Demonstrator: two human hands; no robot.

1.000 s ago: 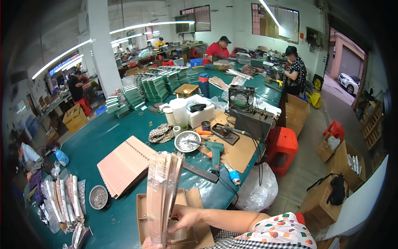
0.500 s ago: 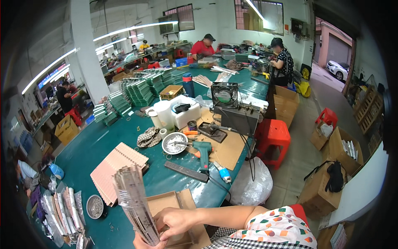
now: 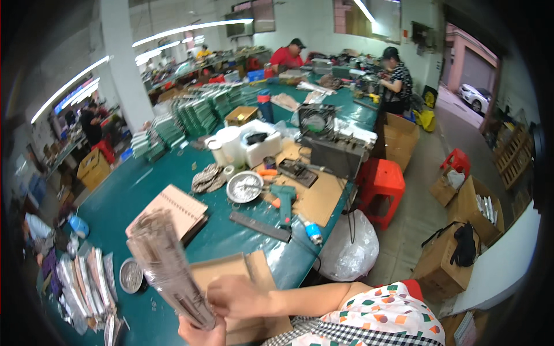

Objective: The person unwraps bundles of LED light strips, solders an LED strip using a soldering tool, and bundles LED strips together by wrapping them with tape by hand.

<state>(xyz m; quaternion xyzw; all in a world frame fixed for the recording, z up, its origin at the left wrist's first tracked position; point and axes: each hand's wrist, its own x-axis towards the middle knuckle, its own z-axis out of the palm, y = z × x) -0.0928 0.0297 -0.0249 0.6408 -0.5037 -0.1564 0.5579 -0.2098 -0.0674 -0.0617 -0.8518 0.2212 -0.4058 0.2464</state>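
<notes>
My left hand [image 3: 201, 331] is wrapped round the lower end of a bundle of thin flat strips [image 3: 164, 262] in clear plastic. The bundle tilts, its upper end leaning left over the green tabletop. Close beside its lower part is my right hand [image 3: 239, 297], smeared by motion with the fingers curled; I cannot tell whether it touches the plastic. Under my hands lies an open cardboard box [image 3: 225, 268]. Beyond the bundle sits a stack of pinkish comb-edged boards [image 3: 173, 207]. A metal bowl of small parts [image 3: 132, 275] stands to the left.
More wrapped strip bundles [image 3: 86, 282] lie at the left. Ahead are a green glue gun [image 3: 284, 202], a bowl of silvery bits [image 3: 243, 187], a dark bar [image 3: 259, 226] and a small fan [image 3: 316, 120]. A red stool [image 3: 382, 181] stands at the right. Two people work across the table.
The bundle's upper end has swung left and tilted further. My right hand has shifted slightly up and away from the bundle's bottom end. The view has moved a little.
</notes>
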